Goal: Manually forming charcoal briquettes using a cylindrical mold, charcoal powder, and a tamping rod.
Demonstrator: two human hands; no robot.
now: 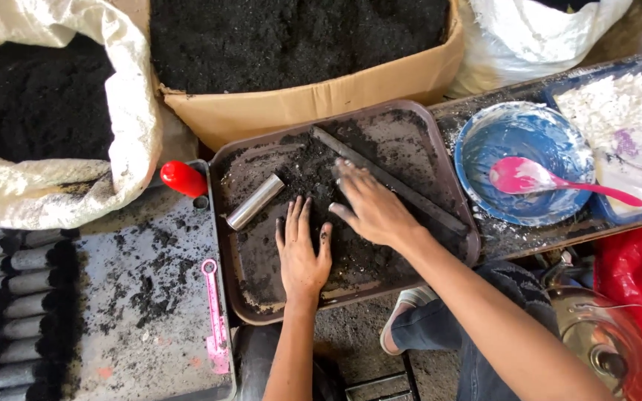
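Right now both my hands lie flat on the black powder in the brown tray, fingers spread wide, gripping nothing. My left hand presses palm down near tray centre, my right hand just beside it, fingertips touching a long dark rod that runs diagonally. Metal tube lies left of my fingers, apart. Red cap sits by the tray's left rim; blue bowl with pink spoon to the right
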